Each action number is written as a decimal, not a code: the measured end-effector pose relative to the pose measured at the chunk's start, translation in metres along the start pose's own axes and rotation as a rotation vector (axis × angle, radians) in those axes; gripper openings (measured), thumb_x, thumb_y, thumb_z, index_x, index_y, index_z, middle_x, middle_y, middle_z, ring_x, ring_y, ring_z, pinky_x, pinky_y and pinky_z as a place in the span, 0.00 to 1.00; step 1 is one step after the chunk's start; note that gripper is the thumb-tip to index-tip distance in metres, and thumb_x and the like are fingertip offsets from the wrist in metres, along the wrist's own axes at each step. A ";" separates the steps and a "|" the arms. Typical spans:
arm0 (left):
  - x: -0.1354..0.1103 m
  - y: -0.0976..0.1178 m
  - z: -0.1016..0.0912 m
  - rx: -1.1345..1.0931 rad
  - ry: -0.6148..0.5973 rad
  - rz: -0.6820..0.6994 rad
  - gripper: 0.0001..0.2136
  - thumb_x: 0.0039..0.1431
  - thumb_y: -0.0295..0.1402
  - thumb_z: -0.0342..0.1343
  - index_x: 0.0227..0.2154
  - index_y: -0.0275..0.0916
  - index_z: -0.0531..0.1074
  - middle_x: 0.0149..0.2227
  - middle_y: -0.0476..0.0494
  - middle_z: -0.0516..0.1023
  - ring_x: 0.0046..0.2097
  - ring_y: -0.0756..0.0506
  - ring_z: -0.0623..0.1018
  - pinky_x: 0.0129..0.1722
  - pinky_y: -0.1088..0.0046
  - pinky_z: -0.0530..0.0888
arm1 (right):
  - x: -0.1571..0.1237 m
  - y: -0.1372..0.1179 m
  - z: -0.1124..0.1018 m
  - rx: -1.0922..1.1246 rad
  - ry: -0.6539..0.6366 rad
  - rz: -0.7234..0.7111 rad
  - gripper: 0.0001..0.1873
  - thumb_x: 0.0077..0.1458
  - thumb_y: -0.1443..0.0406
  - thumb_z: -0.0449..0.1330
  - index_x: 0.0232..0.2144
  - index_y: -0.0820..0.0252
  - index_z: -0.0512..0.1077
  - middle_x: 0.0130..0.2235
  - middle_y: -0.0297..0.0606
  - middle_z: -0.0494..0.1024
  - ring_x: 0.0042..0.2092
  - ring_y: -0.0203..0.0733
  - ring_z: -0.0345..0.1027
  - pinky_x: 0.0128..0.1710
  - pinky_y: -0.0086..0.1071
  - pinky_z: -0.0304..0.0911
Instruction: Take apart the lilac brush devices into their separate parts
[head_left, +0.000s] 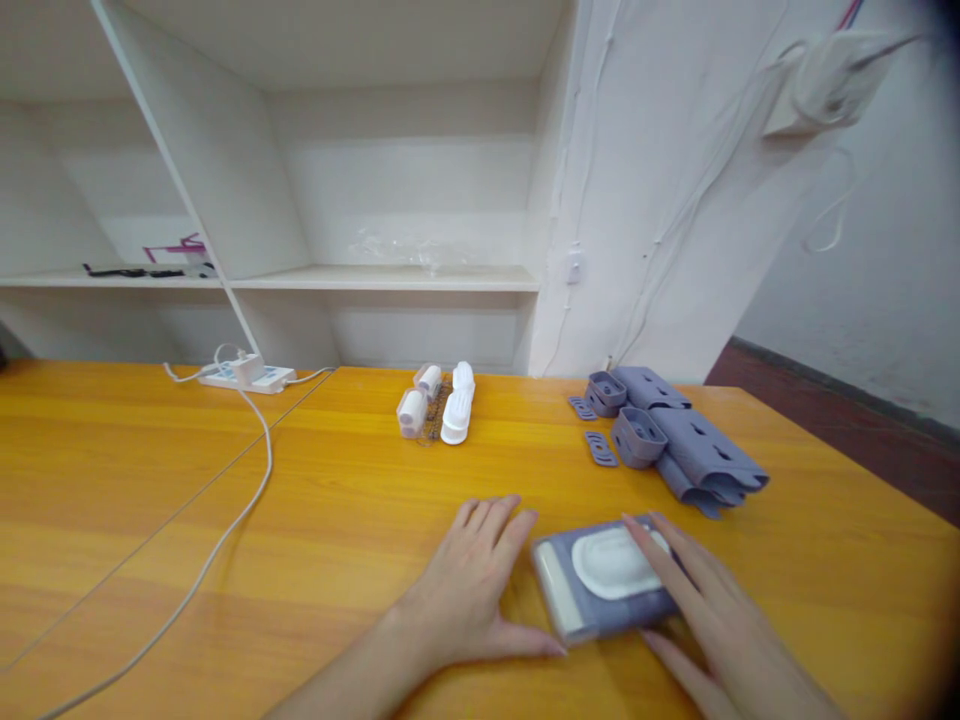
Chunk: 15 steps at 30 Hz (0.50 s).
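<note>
A flat grey-purple pack [551,590] with a pale band at its left end lies on the table in front of me. A white rounded oval piece [616,563] sits on its top. My right hand [697,600] grips the pack from the right, with fingers over the top and the thumb at the near edge. My left hand [480,580] is beside the left end, its fingers apart and holding nothing. Its thumb tip is close to the pack's near left corner; whether they touch I cannot tell.
Grey-purple folded sheets [701,445], small cups [638,437] and slotted plates [601,449] lie back right. White cylinders [412,411], springs [435,415] and white oval pieces [457,415] are at the back middle. A power strip [247,374] and cable [268,460] lie left, below shelves [390,278].
</note>
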<state>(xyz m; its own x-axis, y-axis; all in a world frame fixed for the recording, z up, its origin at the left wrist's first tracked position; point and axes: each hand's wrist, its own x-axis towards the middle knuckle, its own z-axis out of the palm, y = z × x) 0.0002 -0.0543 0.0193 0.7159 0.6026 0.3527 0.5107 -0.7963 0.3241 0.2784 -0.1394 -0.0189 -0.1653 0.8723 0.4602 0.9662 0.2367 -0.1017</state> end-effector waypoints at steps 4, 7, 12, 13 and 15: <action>0.002 0.002 -0.002 -0.001 -0.030 -0.020 0.34 0.51 0.53 0.57 0.57 0.41 0.57 0.56 0.37 0.65 0.54 0.38 0.67 0.53 0.57 0.65 | 0.040 -0.037 0.013 0.018 0.049 0.094 0.41 0.51 0.60 0.58 0.64 0.45 0.47 0.64 0.46 0.50 0.61 0.62 0.51 0.53 0.57 0.59; 0.001 0.007 0.002 0.065 0.000 -0.098 0.29 0.56 0.49 0.54 0.57 0.40 0.57 0.51 0.38 0.69 0.50 0.38 0.69 0.54 0.54 0.64 | 0.052 -0.058 0.021 0.069 -0.003 0.107 0.42 0.50 0.68 0.56 0.64 0.44 0.47 0.65 0.45 0.46 0.64 0.63 0.45 0.54 0.61 0.55; -0.006 0.023 0.015 0.235 0.042 -0.116 0.30 0.59 0.46 0.50 0.60 0.35 0.52 0.46 0.35 0.72 0.46 0.37 0.72 0.53 0.47 0.63 | 0.059 -0.081 0.017 0.311 -0.045 0.277 0.34 0.55 0.71 0.49 0.62 0.45 0.53 0.67 0.41 0.44 0.66 0.54 0.42 0.59 0.56 0.51; -0.008 0.026 0.017 0.242 0.030 -0.058 0.31 0.59 0.46 0.50 0.60 0.35 0.51 0.46 0.35 0.73 0.45 0.37 0.72 0.51 0.49 0.65 | 0.060 -0.082 0.015 0.386 -0.079 0.269 0.31 0.57 0.69 0.48 0.62 0.46 0.54 0.66 0.41 0.46 0.66 0.52 0.43 0.60 0.53 0.51; -0.011 0.032 0.017 0.218 0.001 0.056 0.28 0.60 0.45 0.50 0.60 0.42 0.51 0.43 0.40 0.75 0.42 0.40 0.74 0.46 0.58 0.70 | 0.063 -0.076 0.011 0.511 -0.147 0.174 0.27 0.60 0.64 0.48 0.62 0.48 0.55 0.66 0.40 0.48 0.66 0.48 0.43 0.61 0.49 0.51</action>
<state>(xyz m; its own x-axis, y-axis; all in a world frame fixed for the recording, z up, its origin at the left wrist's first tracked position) 0.0168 -0.0874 0.0104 0.7456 0.5571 0.3656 0.5611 -0.8209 0.1064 0.1920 -0.0978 0.0082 -0.0732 0.9587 0.2748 0.7689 0.2297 -0.5967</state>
